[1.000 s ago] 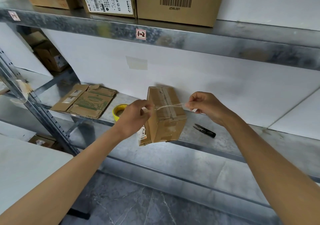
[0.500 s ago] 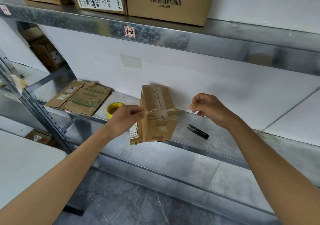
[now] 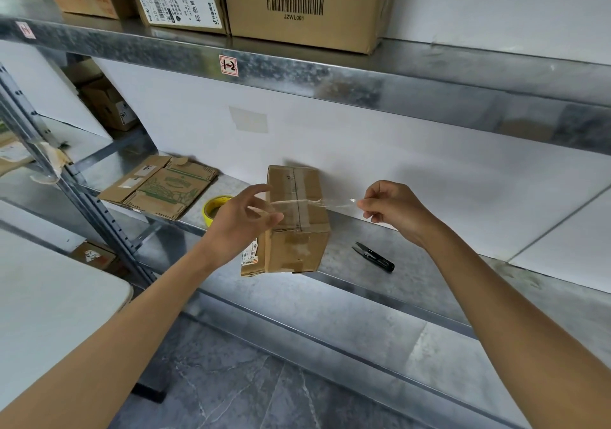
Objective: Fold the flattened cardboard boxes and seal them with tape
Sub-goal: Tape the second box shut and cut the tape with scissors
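Loosened since half a second ago, the left hand point(image 3: 241, 226) spreads its fingers beside the cardboard box point(image 3: 297, 250), holding nothing I can make out. Grey metal shelf point(image 3: 423, 263) against a white wall point(image 3: 396, 150) carries that patched box at its front edge. Right hand point(image 3: 393, 210) pinches a clear tape strip point(image 3: 334, 202) stretched across the box top.

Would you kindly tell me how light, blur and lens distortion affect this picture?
Head view: even, soft light, the box casting a faint shadow on the wall; the wide lens tilts the upper shelf; the clear tape shows mainly as a glint near the right hand pinching it; the left hand looks slightly blurred at the fingers; the barcode is sharp.
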